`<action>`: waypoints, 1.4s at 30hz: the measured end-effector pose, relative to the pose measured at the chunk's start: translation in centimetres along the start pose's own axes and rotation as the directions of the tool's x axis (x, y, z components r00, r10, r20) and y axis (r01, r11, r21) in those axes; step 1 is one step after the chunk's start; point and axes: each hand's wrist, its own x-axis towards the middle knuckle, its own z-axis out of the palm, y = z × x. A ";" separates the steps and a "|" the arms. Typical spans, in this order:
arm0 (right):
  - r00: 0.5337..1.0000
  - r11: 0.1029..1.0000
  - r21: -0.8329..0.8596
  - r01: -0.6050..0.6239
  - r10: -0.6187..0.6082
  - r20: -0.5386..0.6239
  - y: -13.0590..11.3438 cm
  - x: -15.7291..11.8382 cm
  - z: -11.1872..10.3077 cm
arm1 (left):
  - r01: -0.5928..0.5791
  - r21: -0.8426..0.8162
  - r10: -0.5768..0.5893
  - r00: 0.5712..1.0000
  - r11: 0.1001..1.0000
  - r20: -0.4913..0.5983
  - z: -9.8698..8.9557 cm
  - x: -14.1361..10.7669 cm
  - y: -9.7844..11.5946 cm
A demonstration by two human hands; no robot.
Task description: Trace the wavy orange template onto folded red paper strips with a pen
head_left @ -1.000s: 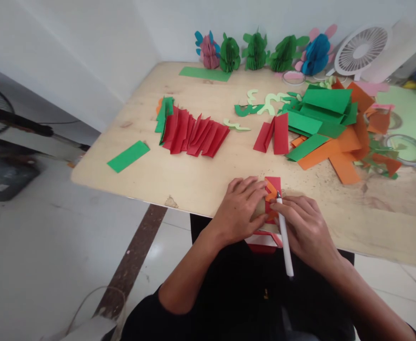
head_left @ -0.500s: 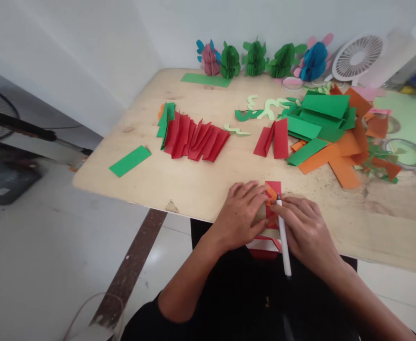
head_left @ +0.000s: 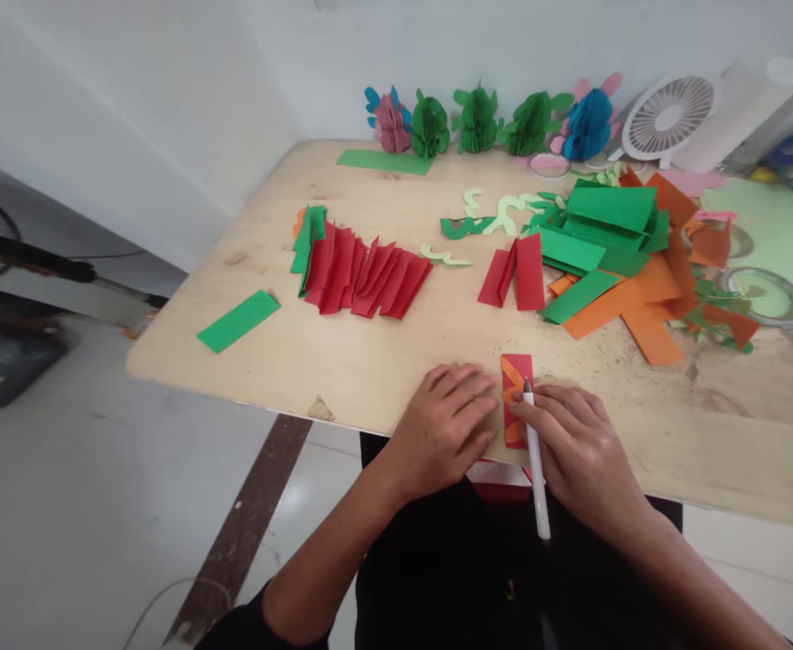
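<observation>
A red paper strip [head_left: 519, 363] lies upright at the table's front edge, with an orange paper cutout [head_left: 513, 390] on top of it. Resting flat just left of the strip is my left hand [head_left: 447, 424], fingers stretched out and holding nothing. My right hand [head_left: 576, 442] is closed around a white pen [head_left: 538, 487] with its tip up near the orange cutout; its fingertips touch the cutout and the strip. Farther up stand two folded red papers [head_left: 529, 273], and to the left a row of folded red strips [head_left: 366, 275].
Green folded papers [head_left: 610, 208] and orange strips [head_left: 650, 338] pile up at the right, beside scissors [head_left: 769, 293]. Pale green scraps [head_left: 508, 212] lie mid-table. Along the wall stand several paper figures [head_left: 479, 122] and a white fan [head_left: 671, 117]. A green strip [head_left: 239, 320] lies left.
My left hand has drawn back slightly to the left, off the red strip, uncovering more of the orange cutout. My right hand still grips the pen. The view has shifted a little.
</observation>
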 end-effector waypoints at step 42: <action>1.000 0.999 0.035 0.005 -0.005 0.005 0.2 0.1 0.1 | -0.046 0.076 0.031 0.982 0.996 0.188 0.1 1.0 -0.6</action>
